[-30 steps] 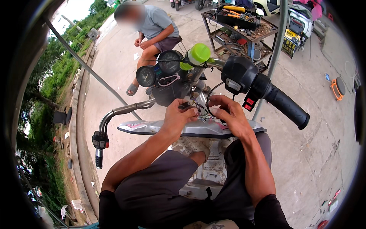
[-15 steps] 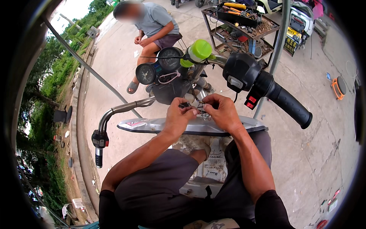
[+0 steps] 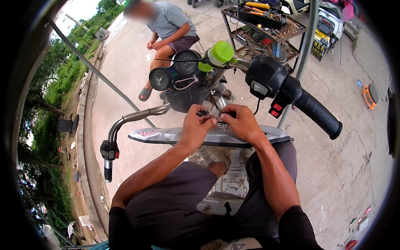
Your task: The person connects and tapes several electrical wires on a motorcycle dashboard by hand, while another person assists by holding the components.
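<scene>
Both of my hands meet over the grey front cowl (image 3: 166,136) of a motor vehicle, just behind its instruments. My left hand (image 3: 196,127) is closed in a pinch on a thin dark wire, its end partly hidden by the fingers. Close beside it, my right hand (image 3: 241,121) pinches another thin wire between thumb and forefinger. A dark cable (image 3: 213,100) runs down from the handlebar toward the fingertips. Several loose wires (image 3: 223,125) bunch beneath and between my hands; whether the two held wires touch I cannot tell.
Round gauges (image 3: 186,61) and a green-capped bottle (image 3: 219,53) sit ahead on the handlebar. The black right grip (image 3: 318,110) and left grip (image 3: 108,171) flank me. A seated person (image 3: 168,29) faces the vehicle. A tool cart (image 3: 273,37) stands beyond.
My right hand has shifted very slightly left, toward my left hand. The loose wires between them now sit lower and more bunched. Both pinches hold.
</scene>
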Demonstrator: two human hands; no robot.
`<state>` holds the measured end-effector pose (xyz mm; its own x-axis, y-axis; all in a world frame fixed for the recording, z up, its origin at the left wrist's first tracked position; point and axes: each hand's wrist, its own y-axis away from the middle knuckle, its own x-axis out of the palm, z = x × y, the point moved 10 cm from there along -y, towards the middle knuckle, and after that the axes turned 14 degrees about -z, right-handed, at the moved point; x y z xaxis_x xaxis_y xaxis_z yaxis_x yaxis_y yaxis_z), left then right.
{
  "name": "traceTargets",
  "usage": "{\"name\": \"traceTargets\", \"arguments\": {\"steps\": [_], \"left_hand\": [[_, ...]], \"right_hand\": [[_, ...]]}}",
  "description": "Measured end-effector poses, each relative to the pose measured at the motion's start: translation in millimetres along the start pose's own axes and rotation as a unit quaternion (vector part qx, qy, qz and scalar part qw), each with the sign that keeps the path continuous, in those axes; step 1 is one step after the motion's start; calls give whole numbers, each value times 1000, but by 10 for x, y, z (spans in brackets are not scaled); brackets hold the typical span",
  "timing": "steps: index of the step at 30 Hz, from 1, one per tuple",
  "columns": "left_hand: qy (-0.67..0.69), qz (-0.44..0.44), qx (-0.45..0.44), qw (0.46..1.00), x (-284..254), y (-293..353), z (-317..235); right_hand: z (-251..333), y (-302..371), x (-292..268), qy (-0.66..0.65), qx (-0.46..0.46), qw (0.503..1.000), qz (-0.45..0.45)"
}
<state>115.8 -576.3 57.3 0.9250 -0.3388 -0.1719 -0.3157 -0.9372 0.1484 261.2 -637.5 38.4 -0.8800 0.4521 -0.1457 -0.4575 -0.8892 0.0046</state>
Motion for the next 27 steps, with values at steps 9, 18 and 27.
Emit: {"name": "traceTargets", "arguments": {"steps": [9,18,27], "left_hand": [[83,29,-69,994,13,26,134],[114,36,-89,989,88,49,96],[142,43,-71,986,93,49,47]], "right_hand": [[-81,-34,43,-86,9,996,9],[-95,-16,28,-130,31,991,24],[-15,19,36,-132,69,987,64]]}}
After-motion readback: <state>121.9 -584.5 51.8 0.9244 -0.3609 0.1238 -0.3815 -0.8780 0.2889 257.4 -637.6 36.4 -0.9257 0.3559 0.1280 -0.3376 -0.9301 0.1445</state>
